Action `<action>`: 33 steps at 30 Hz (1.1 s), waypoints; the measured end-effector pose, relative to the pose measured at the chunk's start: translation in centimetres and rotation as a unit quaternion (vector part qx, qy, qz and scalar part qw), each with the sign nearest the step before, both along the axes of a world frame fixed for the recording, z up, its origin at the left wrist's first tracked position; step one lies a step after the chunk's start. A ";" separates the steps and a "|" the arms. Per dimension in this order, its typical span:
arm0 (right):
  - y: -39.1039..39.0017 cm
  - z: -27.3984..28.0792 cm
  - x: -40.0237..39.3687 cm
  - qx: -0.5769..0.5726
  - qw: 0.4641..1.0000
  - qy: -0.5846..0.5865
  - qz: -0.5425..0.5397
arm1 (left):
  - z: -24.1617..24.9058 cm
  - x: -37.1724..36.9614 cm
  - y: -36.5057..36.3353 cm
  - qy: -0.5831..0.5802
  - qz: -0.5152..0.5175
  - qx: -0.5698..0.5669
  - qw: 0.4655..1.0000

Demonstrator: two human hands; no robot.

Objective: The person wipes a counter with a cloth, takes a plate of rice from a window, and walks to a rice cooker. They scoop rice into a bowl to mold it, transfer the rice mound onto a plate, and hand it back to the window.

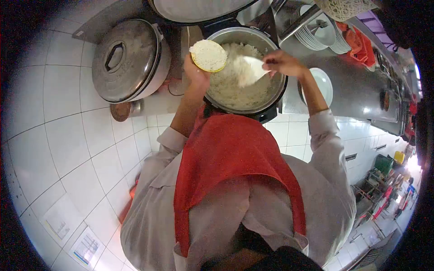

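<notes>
A round metal pot [242, 110] full of white rice [239, 92] stands in front of me. My left hand [197, 74] holds a small yellow-rimmed bowl [209, 56], heaped with rice, over the pot's left edge. In my right hand [285, 64] is a white paddle [254, 67], its blade above the rice in the pot. Rice shows on or beside the blade, blurred by motion.
A large lidded pot [126, 58] stands at the left. On the metal counter [357, 86] to the right are stacked white plates [312, 38], a single white plate [322, 88] and a red basket [361, 45]. A raised lid [203, 9] is behind the rice pot.
</notes>
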State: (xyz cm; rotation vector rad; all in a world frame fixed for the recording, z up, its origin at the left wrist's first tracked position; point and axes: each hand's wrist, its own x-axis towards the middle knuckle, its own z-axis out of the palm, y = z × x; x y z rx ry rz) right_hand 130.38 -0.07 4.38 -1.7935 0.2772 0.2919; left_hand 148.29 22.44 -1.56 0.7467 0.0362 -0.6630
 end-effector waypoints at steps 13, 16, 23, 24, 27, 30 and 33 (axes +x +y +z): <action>11.6 5.8 -0.8 -0.507 0.832 -0.124 -0.186 | 1.1 -5.1 -2.2 0.139 -0.109 0.001 0.984; 12.1 5.1 -1.2 -0.361 0.882 -0.110 -0.281 | 1.5 -5.5 -2.6 0.132 -0.123 -0.053 0.982; 15.0 3.6 -1.3 -0.346 0.912 -0.162 -0.148 | 0.2 -5.9 -3.3 0.092 -0.087 -0.051 0.991; 15.6 4.2 -1.5 -0.372 0.911 -0.112 -0.136 | 0.4 -6.0 -3.3 0.119 -0.083 -0.047 0.988; 15.6 3.8 -1.5 -0.387 0.908 -0.100 -0.129 | 0.8 -6.6 -3.4 0.150 -0.065 -0.022 0.986; 15.5 3.8 -1.4 -0.381 0.910 -0.104 -0.123 | 1.7 -7.2 -3.3 0.136 -0.072 0.015 0.988; 15.1 3.1 -1.4 -0.380 0.918 -0.054 -0.095 | 1.3 -7.6 -3.4 0.127 -0.086 0.024 0.988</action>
